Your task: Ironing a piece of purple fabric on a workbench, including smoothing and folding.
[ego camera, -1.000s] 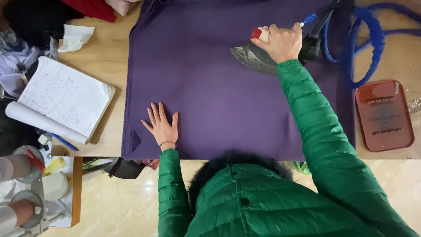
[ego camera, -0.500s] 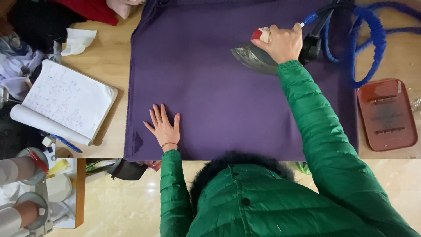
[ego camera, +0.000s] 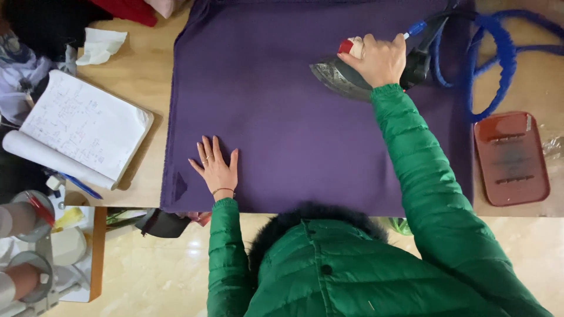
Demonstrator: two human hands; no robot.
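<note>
Right hand (ego camera: 380, 58) wrapped tight around the iron (ego camera: 346, 76) handle — iron sits far right on the purple cloth (ego camera: 305, 135). Left hand (ego camera: 216, 169) open, fingers spread, palm flat on the cloth's near left part. Blue hose (ego camera: 499, 53) loops off right of the iron; red tray (ego camera: 511, 158) beside the cloth's right edge. Open notebook (ego camera: 82, 126) lies left, off the cloth.

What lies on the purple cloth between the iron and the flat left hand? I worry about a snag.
Nothing visible: only bare purple cloth lies between the iron under the right hand and the left hand.
</note>
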